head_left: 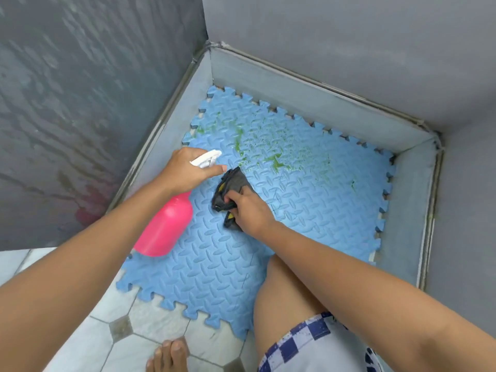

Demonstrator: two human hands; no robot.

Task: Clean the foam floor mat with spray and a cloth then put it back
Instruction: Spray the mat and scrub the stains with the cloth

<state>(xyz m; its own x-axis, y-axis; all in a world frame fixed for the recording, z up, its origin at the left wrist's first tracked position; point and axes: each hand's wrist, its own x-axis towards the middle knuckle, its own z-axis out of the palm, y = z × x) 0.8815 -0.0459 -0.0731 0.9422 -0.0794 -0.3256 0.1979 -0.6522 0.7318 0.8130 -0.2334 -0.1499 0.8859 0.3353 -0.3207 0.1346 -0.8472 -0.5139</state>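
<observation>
Crouching at the edge of a tiled floor (80, 342), one bare foot (167, 357) on the tiles and a knee (281, 285) over the near corner of the blue foam floor mat (214, 264), a person works with both hands over the mat's textured top. The mat lies flat in a corner, its toothed far and side edges close against low grey skirting (308, 100) below grey walls.

The right hand (249, 210) has its fingers closed around a bunched dark cloth (232, 189) with yellow trim, pressed on the mat near its middle. Just beside it, the left hand (188, 170) is wrapped around the neck of a pink spray bottle (166, 226), forefinger stretched out under the white nozzle (206, 158), which points toward the far half of the mat.

Beyond both hands, green smears (273, 162) and speckling spread across the far half, thickest just ahead of the nozzle and thinning toward the right edge; the near half looks clean.

The step in hand appears to be wetting the stain before wiping. It would go best with the nozzle kept low and aimed at the dense green patch, then the cloth drawn firmly along the raised ridges, from the clean side into the dirt, refolded as it soils. The knee's weight should keep the light mat from sliding.
</observation>
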